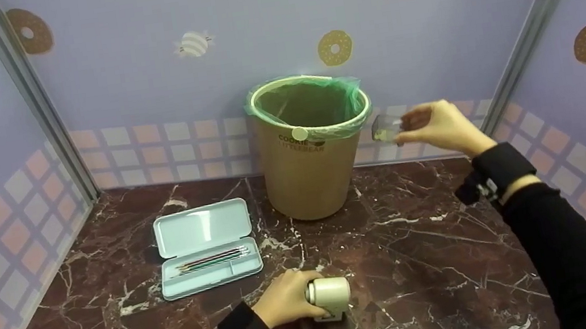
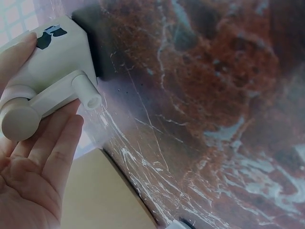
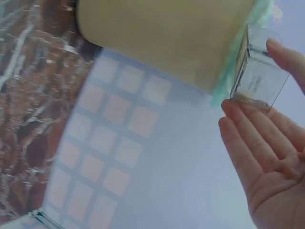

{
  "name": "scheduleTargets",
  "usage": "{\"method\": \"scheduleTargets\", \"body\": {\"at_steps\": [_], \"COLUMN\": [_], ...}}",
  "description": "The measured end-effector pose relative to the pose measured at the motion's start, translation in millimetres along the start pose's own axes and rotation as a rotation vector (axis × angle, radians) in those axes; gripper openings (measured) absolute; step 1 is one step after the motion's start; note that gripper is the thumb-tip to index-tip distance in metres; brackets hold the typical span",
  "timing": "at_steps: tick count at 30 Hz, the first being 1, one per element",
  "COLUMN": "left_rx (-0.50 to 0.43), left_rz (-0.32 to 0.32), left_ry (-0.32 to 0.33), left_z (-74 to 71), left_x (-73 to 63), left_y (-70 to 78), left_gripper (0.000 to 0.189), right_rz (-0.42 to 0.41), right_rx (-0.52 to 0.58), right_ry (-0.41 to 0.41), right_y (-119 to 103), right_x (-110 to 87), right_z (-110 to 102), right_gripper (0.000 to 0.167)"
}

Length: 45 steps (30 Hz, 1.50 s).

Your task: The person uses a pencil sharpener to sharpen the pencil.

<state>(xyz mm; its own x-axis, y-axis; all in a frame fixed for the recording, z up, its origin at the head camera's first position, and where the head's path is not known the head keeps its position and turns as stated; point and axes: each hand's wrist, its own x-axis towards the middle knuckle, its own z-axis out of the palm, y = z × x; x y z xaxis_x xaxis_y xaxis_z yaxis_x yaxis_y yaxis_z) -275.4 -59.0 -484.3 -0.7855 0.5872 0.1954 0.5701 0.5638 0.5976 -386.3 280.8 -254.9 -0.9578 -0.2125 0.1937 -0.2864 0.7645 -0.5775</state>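
Observation:
My left hand (image 1: 288, 299) grips a cream-coloured crank pencil sharpener (image 1: 333, 294) near the table's front. In the left wrist view the crank handle (image 2: 57, 93) shows on the sharpener's end, with dark marks on its body. My right hand (image 1: 442, 130) is raised to the right of the tan trash bin (image 1: 309, 179), just below rim height. Between thumb and fingertips it pinches a small clear plastic shavings drawer (image 3: 261, 78). Some pale matter lies in the drawer, close to its bottom. The bin carries a green liner (image 1: 348, 90) folded over its rim.
A light blue pencil case (image 1: 204, 228) lies open at the left, with several pencils (image 1: 212, 260) in its lower half. The dark marble-patterned table (image 1: 425, 249) is enclosed by lilac walls (image 1: 141, 65) at the back and both sides.

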Motion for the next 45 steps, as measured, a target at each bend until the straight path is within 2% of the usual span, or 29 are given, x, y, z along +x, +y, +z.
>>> {"method": "scheduleTargets", "body": {"at_steps": [5, 10, 19, 23, 28, 32, 39, 45], "left_rx": [-0.003, 0.018, 0.029, 0.028, 0.030, 0.054, 0.082, 0.079], "left_rz": [-0.009, -0.019, -0.031, -0.029, -0.012, 0.001, 0.010, -0.007], "left_ry": [-0.010, -0.012, -0.010, -0.011, -0.009, -0.006, 0.002, 0.005], "left_z": [0.4, 0.3, -0.2, -0.5, -0.5, 0.4, 0.8, -0.4], "left_x": [-0.5, -0.6, -1.1, -0.1, 0.8, 1.5, 1.4, -0.1], "left_y": [-0.6, -0.1, 3.1, 3.4, 3.9, 2.9, 1.4, 1.1], "left_gripper": [0.050, 0.055, 0.055, 0.053, 0.051, 0.051, 0.049, 0.049], "right_rz": [-0.035, -0.105, -0.137, -0.181, -0.294, -0.391, -0.565, -0.783], "right_rx": [-0.076, -0.194, -0.455, -0.547, -0.678, -0.795, -0.985, -1.150], "right_ry": [0.117, 0.231, 0.238, 0.259, 0.284, 0.281, 0.260, 0.365], "right_y": [-22.2, -42.7, -68.2, -75.9, -79.9, -79.7, -79.8, -77.9], "right_x": [20.9, 39.7, 68.0, 76.3, 82.6, 86.4, 90.7, 96.0], "right_z": [-7.1, -2.5, 27.5, 41.4, 54.4, 62.5, 74.1, 82.6], "right_gripper": [0.057, 0.048, 0.040, 0.032, 0.015, 0.010, 0.019, 0.020]}}
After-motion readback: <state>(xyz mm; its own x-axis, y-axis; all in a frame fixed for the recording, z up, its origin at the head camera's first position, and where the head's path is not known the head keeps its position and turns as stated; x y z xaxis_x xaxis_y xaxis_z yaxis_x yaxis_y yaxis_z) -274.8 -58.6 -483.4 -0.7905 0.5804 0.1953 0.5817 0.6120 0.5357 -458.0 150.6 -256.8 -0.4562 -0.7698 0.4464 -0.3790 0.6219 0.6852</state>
